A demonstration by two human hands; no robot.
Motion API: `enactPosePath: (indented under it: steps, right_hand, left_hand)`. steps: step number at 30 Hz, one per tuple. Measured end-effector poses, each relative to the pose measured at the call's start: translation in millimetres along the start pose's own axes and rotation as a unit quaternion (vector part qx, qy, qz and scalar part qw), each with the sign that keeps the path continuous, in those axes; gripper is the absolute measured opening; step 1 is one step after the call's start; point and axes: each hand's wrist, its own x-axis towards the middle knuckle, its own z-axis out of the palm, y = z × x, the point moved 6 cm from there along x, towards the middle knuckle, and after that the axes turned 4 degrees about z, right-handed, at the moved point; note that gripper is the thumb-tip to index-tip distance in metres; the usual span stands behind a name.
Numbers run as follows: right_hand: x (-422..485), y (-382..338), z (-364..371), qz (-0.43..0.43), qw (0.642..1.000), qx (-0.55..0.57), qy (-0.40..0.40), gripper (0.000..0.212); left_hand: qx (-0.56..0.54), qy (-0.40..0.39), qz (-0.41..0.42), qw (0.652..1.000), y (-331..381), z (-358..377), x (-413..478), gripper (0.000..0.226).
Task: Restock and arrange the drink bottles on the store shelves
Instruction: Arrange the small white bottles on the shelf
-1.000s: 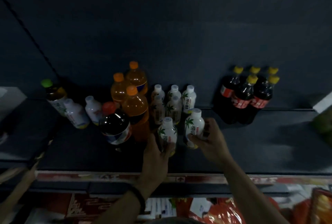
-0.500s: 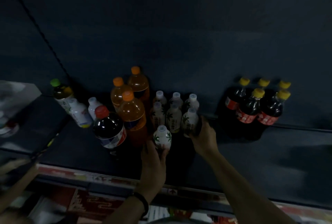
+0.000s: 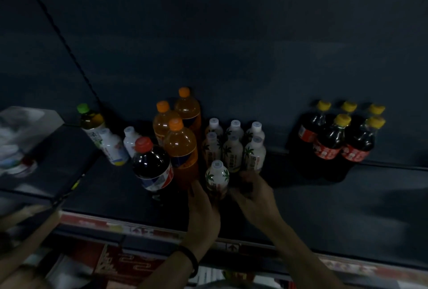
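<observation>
On the dark shelf (image 3: 312,200) several small white bottles with palm-tree labels (image 3: 234,147) stand in two rows. One more white palm bottle (image 3: 217,176) stands alone in front of them. My left hand (image 3: 203,210), a black band on its wrist, wraps the lower left side of this front bottle. My right hand (image 3: 253,192) is just right of it. Its curled fingertips reach the base of the right-hand bottle of the near row (image 3: 256,154). The dim light hides whether those fingers grip anything.
Three orange soda bottles (image 3: 180,147) and a dark cola bottle with a red cap (image 3: 151,163) stand left of the white ones. Further left are two white bottles (image 3: 114,147) and a green-capped tea bottle (image 3: 91,122). Yellow-capped cola bottles (image 3: 335,140) are at the right. Another person's arm (image 3: 30,237) shows at lower left.
My right hand has drawn back from around the right near-row bottle, which now stands in line. My left hand still holds the front bottle.
</observation>
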Motion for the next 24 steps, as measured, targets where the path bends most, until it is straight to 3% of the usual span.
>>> enactPosePath:
  steps: [2, 4, 11, 24]
  right_hand:
    - [-3.4, -4.7, 19.9, -0.05, 0.996, -0.059, -0.054, 0.053]
    - [-0.3, -6.5, 32.6, -0.054, 0.993, -0.085, -0.057, 0.06]
    - [10.7, -21.3, 50.8, -0.037, 0.998, -0.048, -0.032, 0.053]
    - [20.9, -27.9, 69.1, -0.07, 0.995, -0.073, 0.024, 0.04]
  left_hand:
    - [-0.02, 0.02, 0.005, 1.0, -7.8, -9.3, 1.3, 0.075]
    - [-0.047, 0.022, -0.006, 0.999, -14.2, -16.3, 0.2, 0.069]
    - [-0.08, -0.073, 0.013, 0.994, -17.9, -25.7, -8.6, 0.065]
    - [-0.08, -0.083, 0.057, 0.992, -22.9, -33.7, 1.2, 0.081]
